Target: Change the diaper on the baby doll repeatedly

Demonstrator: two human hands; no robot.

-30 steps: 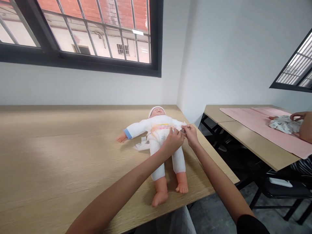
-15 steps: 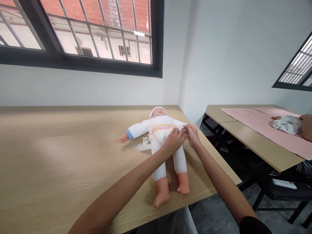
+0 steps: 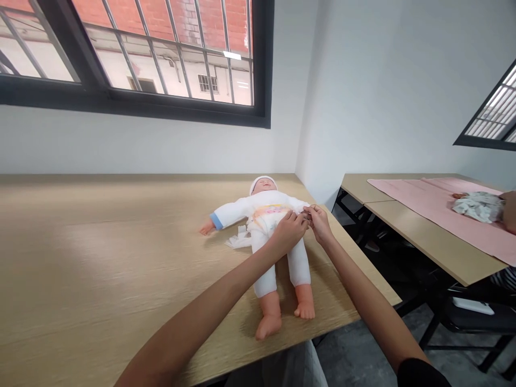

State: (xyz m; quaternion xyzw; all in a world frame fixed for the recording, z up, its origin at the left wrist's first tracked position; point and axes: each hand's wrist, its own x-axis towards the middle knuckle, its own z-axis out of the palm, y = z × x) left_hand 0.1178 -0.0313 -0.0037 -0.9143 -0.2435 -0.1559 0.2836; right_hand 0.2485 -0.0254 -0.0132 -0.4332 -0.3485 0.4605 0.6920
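Note:
A baby doll (image 3: 262, 269) in white clothes and a cap lies on its back, feet towards me. Around its hips is a white diaper (image 3: 264, 216) with a coloured print on the front. On the left side, a loose diaper wing (image 3: 239, 239) spreads flat on the tabletop. My left hand (image 3: 291, 231) is closed at the diaper's right side, reaching across the doll's leg. Beside it, fingertips close together, my right hand (image 3: 318, 221) pinches at the same edge. The exact bit between the fingers is hidden.
The wooden table (image 3: 121, 269) ends just right of the doll. A second table (image 3: 435, 231) to the right carries a pink cloth (image 3: 427, 201) and a crumpled whitish cloth (image 3: 479, 207). Below it, a black chair (image 3: 475, 321) holds a white object (image 3: 472, 306). A barred window is ahead.
The view has shifted very slightly. Both hands stay at the diaper's right side, with only small finger movement; the doll lies as before.

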